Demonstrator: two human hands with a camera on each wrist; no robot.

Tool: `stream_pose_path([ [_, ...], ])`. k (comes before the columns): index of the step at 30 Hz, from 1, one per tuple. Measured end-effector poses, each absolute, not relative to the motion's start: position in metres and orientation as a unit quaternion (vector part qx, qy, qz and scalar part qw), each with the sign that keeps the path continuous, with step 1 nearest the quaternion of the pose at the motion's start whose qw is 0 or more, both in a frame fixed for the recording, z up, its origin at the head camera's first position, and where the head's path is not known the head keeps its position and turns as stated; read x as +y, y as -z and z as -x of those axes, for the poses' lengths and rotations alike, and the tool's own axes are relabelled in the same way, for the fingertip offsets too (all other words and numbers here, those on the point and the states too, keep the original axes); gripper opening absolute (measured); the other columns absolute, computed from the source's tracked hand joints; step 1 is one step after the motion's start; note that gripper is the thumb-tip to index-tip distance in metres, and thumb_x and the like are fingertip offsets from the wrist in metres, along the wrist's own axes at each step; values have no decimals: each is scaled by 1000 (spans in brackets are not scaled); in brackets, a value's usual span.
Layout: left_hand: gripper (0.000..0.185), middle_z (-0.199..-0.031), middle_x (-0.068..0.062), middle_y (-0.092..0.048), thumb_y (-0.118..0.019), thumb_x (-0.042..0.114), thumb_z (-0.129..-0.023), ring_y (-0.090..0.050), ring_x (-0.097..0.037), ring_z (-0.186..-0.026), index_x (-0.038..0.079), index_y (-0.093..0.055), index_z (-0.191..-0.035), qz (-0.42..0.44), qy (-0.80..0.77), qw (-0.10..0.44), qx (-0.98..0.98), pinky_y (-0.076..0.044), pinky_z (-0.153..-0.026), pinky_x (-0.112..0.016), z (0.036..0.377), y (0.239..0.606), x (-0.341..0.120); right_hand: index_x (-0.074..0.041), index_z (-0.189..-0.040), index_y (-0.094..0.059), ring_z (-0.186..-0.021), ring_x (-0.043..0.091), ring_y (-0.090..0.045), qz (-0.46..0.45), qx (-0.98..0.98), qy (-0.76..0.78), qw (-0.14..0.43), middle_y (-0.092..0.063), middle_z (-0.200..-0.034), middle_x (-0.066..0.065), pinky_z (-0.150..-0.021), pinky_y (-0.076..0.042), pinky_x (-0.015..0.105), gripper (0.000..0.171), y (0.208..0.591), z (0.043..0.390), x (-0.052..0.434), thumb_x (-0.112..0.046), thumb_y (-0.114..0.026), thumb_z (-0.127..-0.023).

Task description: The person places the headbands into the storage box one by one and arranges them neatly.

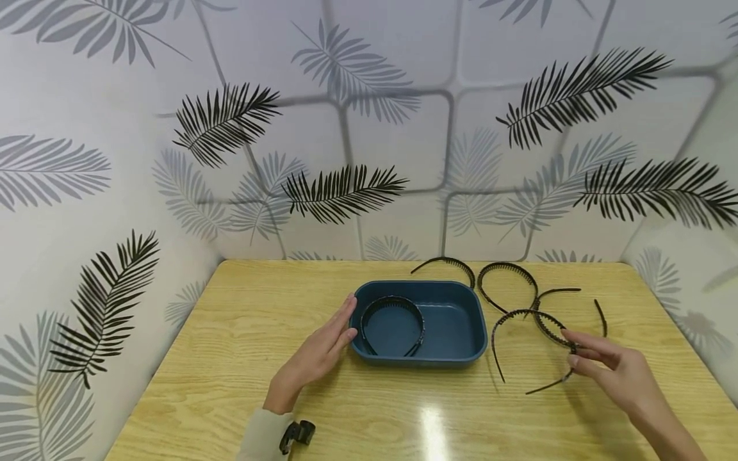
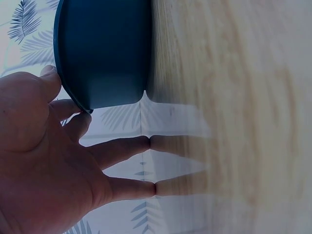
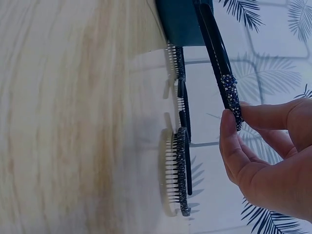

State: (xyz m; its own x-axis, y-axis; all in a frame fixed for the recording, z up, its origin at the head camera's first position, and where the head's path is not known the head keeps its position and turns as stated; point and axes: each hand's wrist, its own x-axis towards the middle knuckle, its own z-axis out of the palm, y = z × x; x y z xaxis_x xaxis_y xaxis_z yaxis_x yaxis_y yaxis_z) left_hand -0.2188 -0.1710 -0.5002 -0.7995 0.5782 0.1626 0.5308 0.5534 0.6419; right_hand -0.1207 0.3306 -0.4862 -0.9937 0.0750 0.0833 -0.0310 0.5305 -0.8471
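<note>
My right hand (image 1: 619, 378) pinches a black toothed headband (image 1: 521, 312) between thumb and fingers, raised over the right side of the table. In the right wrist view, glittery stones (image 3: 230, 87) cover the pinched part of this headband. My left hand (image 1: 317, 352) touches the left end of a dark blue plastic basin (image 1: 426, 363), its fingers extended. From the left wrist view, the thumb (image 2: 51, 80) is at the basin's rim and two fingertips reach down to the tabletop. Black headband work (image 1: 392, 299) stands inside the basin's left half.
Behind and right of the basin lie several more headbands, among them one at the back (image 1: 450, 259) and a rounder one (image 1: 507, 264); another (image 1: 601, 314) is partly hidden by my right hand. The wooden table (image 1: 230, 333) meets a leaf-patterned wall (image 1: 403, 147).
</note>
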Motion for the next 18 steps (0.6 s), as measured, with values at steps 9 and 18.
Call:
stream_pose_path([
  [9,59,-170,-16,-12,-40,20,-113,-12,-23,-156,1,-15,-163,-317,-350,26,881,-21,-123,-49,219,501,-171,-11,-144,-62,-101,-16,-58,15,-877,-479,31,-55,-123,-38,-77,-48,11,50,472,120,326,-29,-74,-98],
  [18,59,-170,-19,-13,-40,19,-113,-15,-28,-156,-1,-16,-163,-322,-351,15,879,-22,-122,-52,219,502,-170,-9,-140,-65,-100,-15,-58,-3,-887,-457,66,-58,-124,-36,-76,-44,7,46,463,125,322,-22,-75,-97],
])
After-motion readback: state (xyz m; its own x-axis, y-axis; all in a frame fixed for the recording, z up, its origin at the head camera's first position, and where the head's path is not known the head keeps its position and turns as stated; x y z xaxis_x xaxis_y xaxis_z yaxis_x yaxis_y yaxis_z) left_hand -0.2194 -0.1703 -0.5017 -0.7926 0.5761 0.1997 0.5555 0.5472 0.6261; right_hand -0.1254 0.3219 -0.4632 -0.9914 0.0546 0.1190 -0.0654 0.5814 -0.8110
